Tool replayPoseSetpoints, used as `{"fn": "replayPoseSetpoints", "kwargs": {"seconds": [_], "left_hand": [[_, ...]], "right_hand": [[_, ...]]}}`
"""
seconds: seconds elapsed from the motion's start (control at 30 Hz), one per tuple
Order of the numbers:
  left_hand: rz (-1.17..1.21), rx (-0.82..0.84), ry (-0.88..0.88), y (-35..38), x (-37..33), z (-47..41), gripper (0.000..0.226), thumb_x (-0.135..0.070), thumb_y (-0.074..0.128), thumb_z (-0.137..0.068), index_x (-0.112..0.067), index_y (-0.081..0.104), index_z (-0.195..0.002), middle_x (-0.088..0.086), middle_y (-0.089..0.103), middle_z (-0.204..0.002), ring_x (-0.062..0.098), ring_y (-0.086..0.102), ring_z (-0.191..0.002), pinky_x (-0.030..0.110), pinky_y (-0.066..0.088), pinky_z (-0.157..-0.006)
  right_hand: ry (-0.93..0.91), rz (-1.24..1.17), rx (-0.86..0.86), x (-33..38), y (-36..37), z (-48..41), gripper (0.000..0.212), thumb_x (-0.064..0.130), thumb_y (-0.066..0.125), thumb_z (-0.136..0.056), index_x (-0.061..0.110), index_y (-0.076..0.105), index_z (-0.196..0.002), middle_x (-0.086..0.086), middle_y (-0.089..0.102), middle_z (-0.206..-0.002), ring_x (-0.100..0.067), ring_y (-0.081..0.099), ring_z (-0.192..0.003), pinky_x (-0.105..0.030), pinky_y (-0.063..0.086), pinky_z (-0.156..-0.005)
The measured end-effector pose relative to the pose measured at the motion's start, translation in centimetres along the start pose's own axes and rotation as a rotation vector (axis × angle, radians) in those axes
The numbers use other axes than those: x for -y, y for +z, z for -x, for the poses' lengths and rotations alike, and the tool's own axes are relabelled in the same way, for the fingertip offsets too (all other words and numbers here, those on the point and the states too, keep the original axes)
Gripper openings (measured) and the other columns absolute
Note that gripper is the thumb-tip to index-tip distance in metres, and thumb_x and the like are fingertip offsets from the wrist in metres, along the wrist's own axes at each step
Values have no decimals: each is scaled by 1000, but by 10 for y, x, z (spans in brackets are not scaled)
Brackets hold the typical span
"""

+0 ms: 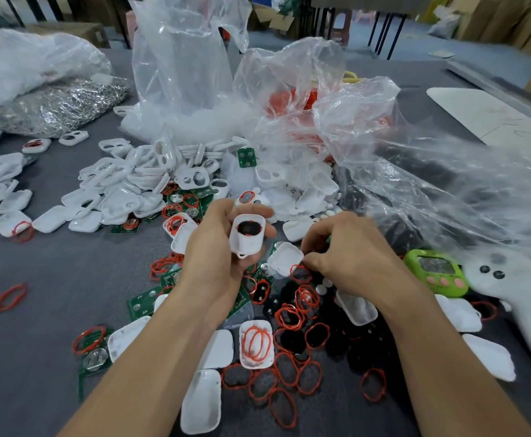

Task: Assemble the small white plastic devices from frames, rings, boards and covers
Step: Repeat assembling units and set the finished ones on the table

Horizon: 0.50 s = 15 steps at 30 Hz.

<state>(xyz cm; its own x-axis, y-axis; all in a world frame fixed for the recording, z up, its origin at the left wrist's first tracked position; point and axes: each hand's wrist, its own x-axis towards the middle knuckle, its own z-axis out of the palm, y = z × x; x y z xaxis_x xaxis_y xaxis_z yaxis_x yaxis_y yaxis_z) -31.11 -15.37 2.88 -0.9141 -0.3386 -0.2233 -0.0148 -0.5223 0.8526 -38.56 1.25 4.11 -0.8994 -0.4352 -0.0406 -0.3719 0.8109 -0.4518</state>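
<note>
Parts (125, 184) litter the grey desk (37, 279). Just above centre, the left hand (216, 257) grips a small white plastic frame with a dark round insert (247, 236). At its three o'clock the right hand (349, 253), fingers curled, seems to pinch a thin red rubber ring (299, 272) beside a white rounded plastic cover (286, 258).

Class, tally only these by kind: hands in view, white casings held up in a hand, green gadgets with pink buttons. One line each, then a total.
Hands: 2, the left hand and the right hand
White casings held up: 1, the white casing gripped by the left hand
Green gadgets with pink buttons: 1, the green gadget
Total: 4
</note>
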Motion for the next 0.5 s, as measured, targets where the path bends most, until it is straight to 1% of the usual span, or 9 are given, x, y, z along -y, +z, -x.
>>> {"fn": "replayPoseSetpoints", "kwargs": {"seconds": [0.1,0.17,0.2,0.27,0.3,0.33,0.37,0.47,0.5], "left_hand": [[30,44,-26,1,-1,1,55,-33,35,-107,-2,75,-85,17,65,-76,18,54,-59,23,31,-43],[16,48,-36,0,-1,2,62,-38,32,-109,-9,79,-81,14,66,-76,18,56,-66,25,38,-51],[-1,40,-30,0,-1,2,64,-40,30,-110,-11,80,-82,12,66,-77,17,59,-67,25,42,-53],[-27,4,-6,0,1,2,66,-44,27,-111,-12,79,-87,10,68,-78,16,63,-69,26,48,-57],[-35,-12,5,0,2,1,66,-44,25,-111,-11,78,-90,10,68,-79,16,63,-70,27,49,-60],[-42,-19,12,0,3,1,65,-45,25,-111,-11,77,-94,10,68,-81,17,62,-72,29,49,-63],[-48,-18,14,0,4,0,63,-44,25,-111,-10,77,-97,10,67,-83,18,61,-75,31,49,-67],[-50,-7,1,0,3,0,44,-30,38,-110,-10,76,-104,10,67,-91,21,61,-89,37,51,-80],[-47,1,-7,-1,3,1,37,-24,42,-108,-10,76,-104,11,68,-94,21,62,-93,37,53,-83]], "right_hand": [[21,-3,-27,-2,-3,1,10,27,81,-79,31,76,-72,17,65,-65,0,61,-69,-15,41,-62],[28,-39,-48,-5,-5,1,12,27,79,-83,31,76,-73,19,62,-56,3,59,-57,-6,34,-52],[28,-65,-56,-5,-7,2,11,25,79,-84,31,76,-76,22,60,-53,7,58,-57,-5,36,-48],[-1,-66,-77,-2,-8,4,8,23,77,-85,31,78,-83,25,61,-56,7,57,-58,-4,36,-51],[-28,-38,-92,1,-7,6,8,24,76,-85,31,78,-86,23,64,-64,2,56,-60,-4,35,-57],[-59,-15,-104,5,-5,8,9,24,75,-86,31,79,-87,21,67,-73,1,55,-65,-10,38,-63],[-86,-14,-110,9,-4,9,10,24,73,-86,31,79,-88,18,69,-78,1,55,-66,-13,40,-65],[-109,-55,-113,11,-3,11,12,23,70,-86,31,79,-85,18,67,-69,9,55,-55,-12,37,-55],[-98,-61,-118,8,-5,10,12,22,70,-86,31,79,-85,18,69,-71,9,56,-54,-10,37,-54]]}}
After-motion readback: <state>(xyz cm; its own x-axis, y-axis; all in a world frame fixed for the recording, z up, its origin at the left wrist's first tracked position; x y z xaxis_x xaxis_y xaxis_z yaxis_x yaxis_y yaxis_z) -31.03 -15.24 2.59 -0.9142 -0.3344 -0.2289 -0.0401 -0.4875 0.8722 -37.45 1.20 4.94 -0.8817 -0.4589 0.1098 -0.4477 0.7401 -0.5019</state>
